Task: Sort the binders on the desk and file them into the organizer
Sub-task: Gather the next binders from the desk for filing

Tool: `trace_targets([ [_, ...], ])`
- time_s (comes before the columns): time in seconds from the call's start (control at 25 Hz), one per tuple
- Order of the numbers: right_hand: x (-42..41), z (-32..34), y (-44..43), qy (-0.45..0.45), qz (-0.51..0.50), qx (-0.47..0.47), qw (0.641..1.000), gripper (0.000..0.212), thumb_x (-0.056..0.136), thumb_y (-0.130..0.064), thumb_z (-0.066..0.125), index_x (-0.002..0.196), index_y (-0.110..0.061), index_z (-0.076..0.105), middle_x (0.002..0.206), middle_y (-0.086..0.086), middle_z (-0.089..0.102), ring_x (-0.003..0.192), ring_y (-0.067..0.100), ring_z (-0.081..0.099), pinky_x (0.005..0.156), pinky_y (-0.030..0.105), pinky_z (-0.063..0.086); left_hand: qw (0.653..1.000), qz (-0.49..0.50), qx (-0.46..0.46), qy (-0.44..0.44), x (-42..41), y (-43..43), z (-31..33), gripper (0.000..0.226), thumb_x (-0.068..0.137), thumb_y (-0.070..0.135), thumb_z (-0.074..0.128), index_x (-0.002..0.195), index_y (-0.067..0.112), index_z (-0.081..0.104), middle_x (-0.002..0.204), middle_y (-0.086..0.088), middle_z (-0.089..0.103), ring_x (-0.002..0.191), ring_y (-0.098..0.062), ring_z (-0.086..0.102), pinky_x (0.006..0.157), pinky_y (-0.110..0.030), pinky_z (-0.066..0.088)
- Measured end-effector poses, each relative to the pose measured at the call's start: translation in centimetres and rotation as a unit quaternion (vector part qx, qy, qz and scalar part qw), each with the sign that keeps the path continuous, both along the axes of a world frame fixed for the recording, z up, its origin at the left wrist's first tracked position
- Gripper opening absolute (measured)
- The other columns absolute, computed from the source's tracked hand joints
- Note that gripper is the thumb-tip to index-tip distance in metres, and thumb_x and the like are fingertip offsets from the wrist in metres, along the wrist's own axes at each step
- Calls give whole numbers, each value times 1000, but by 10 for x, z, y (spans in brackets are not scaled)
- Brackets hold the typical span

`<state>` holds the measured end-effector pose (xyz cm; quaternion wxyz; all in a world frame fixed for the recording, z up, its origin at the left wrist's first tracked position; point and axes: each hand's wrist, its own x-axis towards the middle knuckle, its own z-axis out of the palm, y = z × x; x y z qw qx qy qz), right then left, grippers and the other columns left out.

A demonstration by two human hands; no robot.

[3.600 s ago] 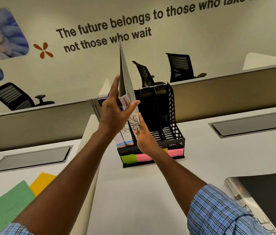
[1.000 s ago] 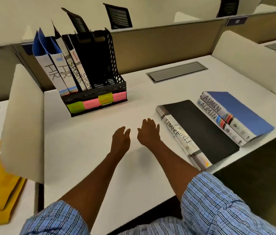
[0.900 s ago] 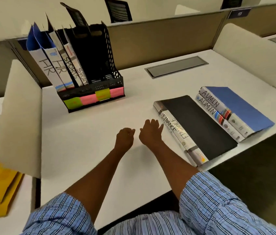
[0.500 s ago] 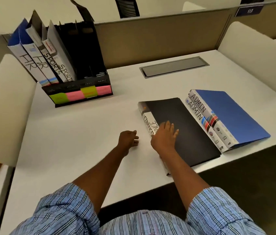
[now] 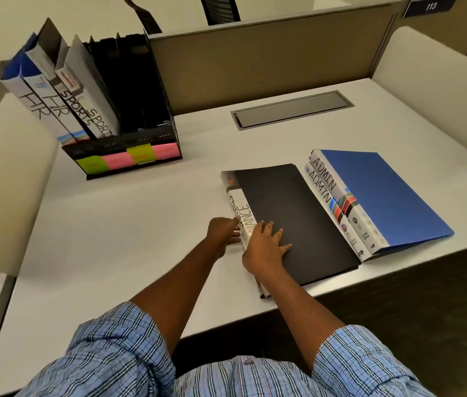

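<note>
Counter (image 5: 117, 253), white, one landmark: black organizer (image 5: 129, 151) with green and pink labels on its front.

- HR binders (image 5: 33, 96), two: upright in the organizer's leftmost slots, leaning left.
- SPORTS binders (image 5: 89, 107), two: in the organizer just right of the HR pair. The slots right of them are dark.
- FINANCE binders (image 5: 292, 219), black, stacked flat: right of and nearer than the organizer, well apart from it.
- ADMIN binders (image 5: 378, 196), blue, stacked flat: farther right of the organizer, just beside the FINANCE stack.
- Left hand (image 5: 222, 233): fingers curled against the FINANCE spine; whether it grips cannot be told.
- Right hand (image 5: 263, 245): flat, fingers spread, pressing the top FINANCE cover.
</note>
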<state>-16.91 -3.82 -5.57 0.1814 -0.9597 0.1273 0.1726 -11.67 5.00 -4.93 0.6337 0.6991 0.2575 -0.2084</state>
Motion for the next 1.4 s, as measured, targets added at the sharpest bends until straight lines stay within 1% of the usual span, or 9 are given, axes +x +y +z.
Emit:
trace_targets([
  [0.12, 1, 7, 3, -1, 12, -1, 1000, 91, 86, -18, 68, 151, -5, 6, 159, 18, 12, 143, 48, 12, 109, 68, 21, 1000, -8, -10, 8, 4, -3, 4, 48, 88, 28, 63, 127, 1, 53, 116, -18, 65, 94, -30, 66, 83, -38, 56],
  [0.28, 5, 19, 12, -17, 24, -18, 999, 81, 87, -18, 68, 150, -4, 19, 157, 20, 18, 142, 49, 17, 109, 67, 23, 994, 6, -96, 48, 12, -3, 19, 55, 83, 18, 70, 131, 4, 48, 118, -18, 61, 89, -28, 64, 76, -38, 55],
  [0.36, 10, 28, 19, -28, 14, -27, 999, 80, 87, -18, 68, 150, -4, 20, 157, 21, 18, 142, 50, 17, 110, 67, 23, 985, 16, -156, 67, 18, -6, 29, 52, 84, 7, 66, 132, 5, 46, 124, -18, 58, 102, -32, 61, 85, -44, 54],
  [0.48, 18, 40, 26, -48, -3, -42, 998, 80, 88, -18, 67, 150, -5, 19, 157, 20, 17, 142, 49, 17, 110, 67, 21, 985, 5, -163, 58, 29, -7, 35, 51, 87, 2, 59, 135, 4, 42, 130, -18, 54, 115, -35, 55, 96, -47, 48],
  [0.64, 24, 48, 37, -110, -27, -33, 993, 75, 88, -21, 67, 149, -11, 24, 158, 15, 20, 143, 45, 19, 113, 62, 19, 983, 11, -180, 35, 36, 6, 48, 48, 86, 3, 61, 130, 7, 43, 128, -15, 52, 110, -34, 54, 87, -43, 52],
  [0.88, 37, 65, 57, -236, -115, -58, 963, 92, 78, -28, 77, 148, -8, 21, 146, 18, 33, 136, 33, 34, 111, 41, 35, 977, -10, -199, -76, 50, 53, 82, 45, 81, -3, 64, 123, 8, 48, 117, -10, 61, 94, -31, 65, 78, -45, 58],
  [1.04, 53, 79, 104, -338, -122, -31, 933, 74, 74, -23, 81, 136, -6, 44, 129, 15, 48, 118, 29, 51, 95, 39, 50, 969, -28, -163, -185, 57, 104, 114, 55, 77, -4, 68, 126, 10, 48, 118, -10, 62, 104, -33, 64, 77, -43, 59],
  [1.2, 71, 82, 167, -463, -99, 70, 878, 60, 76, -21, 80, 127, 1, 56, 114, 17, 58, 99, 29, 63, 81, 41, 59, 957, -60, -70, -273, 61, 164, 152, 56, 74, -3, 72, 123, 11, 48, 117, -10, 63, 104, -28, 63, 78, -44, 58],
  [1.4, 99, 80, 236, -500, -54, 158, 850, 58, 80, -12, 76, 131, -1, 52, 119, 14, 53, 112, 29, 56, 89, 40, 56, 931, -44, -9, -363, 73, 240, 209, 48, 77, 35, 73, 117, 17, 52, 108, 1, 65, 96, -14, 65, 81, -37, 57],
])
